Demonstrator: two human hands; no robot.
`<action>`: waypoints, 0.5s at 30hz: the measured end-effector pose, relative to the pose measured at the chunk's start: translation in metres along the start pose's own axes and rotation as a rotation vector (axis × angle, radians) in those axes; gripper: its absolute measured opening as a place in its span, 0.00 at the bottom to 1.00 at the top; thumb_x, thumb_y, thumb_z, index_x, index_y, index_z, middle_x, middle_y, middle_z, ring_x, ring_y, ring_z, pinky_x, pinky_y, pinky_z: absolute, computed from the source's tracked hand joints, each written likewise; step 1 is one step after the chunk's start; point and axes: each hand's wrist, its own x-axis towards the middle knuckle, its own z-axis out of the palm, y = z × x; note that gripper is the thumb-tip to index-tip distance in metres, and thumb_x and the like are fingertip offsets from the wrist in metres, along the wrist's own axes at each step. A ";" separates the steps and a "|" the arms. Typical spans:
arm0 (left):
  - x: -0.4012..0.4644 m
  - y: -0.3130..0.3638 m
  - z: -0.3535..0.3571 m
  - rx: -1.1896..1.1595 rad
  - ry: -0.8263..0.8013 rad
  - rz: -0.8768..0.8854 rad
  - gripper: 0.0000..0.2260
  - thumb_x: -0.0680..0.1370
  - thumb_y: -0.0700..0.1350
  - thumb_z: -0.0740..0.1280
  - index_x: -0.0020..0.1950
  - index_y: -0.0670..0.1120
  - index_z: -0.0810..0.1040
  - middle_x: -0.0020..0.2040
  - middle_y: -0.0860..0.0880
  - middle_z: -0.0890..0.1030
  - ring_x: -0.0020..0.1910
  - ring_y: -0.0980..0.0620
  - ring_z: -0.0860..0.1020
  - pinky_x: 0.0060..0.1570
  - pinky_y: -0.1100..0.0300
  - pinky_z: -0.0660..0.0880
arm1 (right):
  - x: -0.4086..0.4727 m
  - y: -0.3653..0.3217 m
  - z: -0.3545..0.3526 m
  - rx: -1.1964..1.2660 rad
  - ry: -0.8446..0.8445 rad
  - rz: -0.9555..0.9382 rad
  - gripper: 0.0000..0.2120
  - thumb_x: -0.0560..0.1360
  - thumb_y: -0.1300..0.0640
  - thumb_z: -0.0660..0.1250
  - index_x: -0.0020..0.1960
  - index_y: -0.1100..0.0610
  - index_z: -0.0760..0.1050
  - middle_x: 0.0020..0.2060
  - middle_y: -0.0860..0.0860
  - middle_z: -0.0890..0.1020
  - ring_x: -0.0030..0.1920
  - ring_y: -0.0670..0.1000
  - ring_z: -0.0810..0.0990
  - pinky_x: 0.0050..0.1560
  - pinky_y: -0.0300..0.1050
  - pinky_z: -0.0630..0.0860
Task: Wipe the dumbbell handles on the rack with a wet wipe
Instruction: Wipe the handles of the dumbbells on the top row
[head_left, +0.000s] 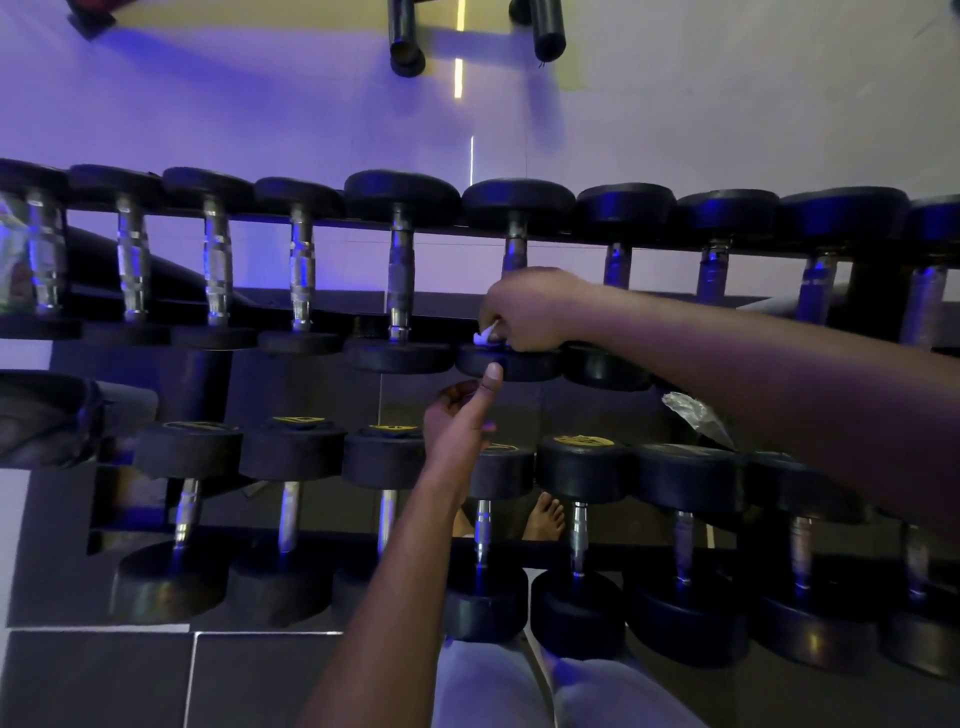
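A two-tier rack (208, 384) holds rows of black dumbbells with chrome handles. My right hand (524, 306) grips the handle of one upper-tier dumbbell (524, 364) near its front head, and a white wet wipe (485, 335) is bunched under the fingers. The handle's top end (515, 249) shows above the hand; the rest is hidden. My left hand (457, 421) reaches up from below. Its thumb presses on the front head of the same dumbbell and its fingers curl under it.
More dumbbells fill the upper tier (400, 280) and the lower tier (291, 452) on both sides. A crumpled clear plastic wrapper (696, 415) lies on the lower tier under my right forearm. My bare foot (545, 519) shows through the rack. Black tubes (405, 41) stand by the wall.
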 end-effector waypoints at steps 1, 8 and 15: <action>-0.001 0.000 0.002 -0.019 0.012 0.021 0.25 0.75 0.63 0.79 0.60 0.45 0.85 0.49 0.51 0.86 0.36 0.54 0.81 0.38 0.60 0.80 | -0.002 0.006 0.004 0.122 0.060 0.016 0.07 0.77 0.52 0.67 0.49 0.49 0.83 0.42 0.47 0.84 0.44 0.54 0.82 0.45 0.51 0.81; -0.001 -0.029 0.020 0.037 0.026 0.187 0.45 0.66 0.54 0.88 0.76 0.55 0.67 0.70 0.61 0.74 0.59 0.75 0.75 0.55 0.76 0.74 | -0.025 0.037 0.058 0.954 0.625 0.279 0.05 0.81 0.51 0.72 0.53 0.50 0.85 0.38 0.38 0.83 0.28 0.49 0.84 0.35 0.40 0.75; 0.009 -0.038 0.054 -0.130 0.161 0.265 0.45 0.61 0.58 0.90 0.72 0.58 0.71 0.66 0.66 0.79 0.66 0.65 0.80 0.71 0.54 0.79 | -0.015 0.051 0.063 1.108 0.845 0.322 0.04 0.81 0.52 0.73 0.55 0.47 0.83 0.54 0.44 0.83 0.29 0.47 0.83 0.36 0.41 0.77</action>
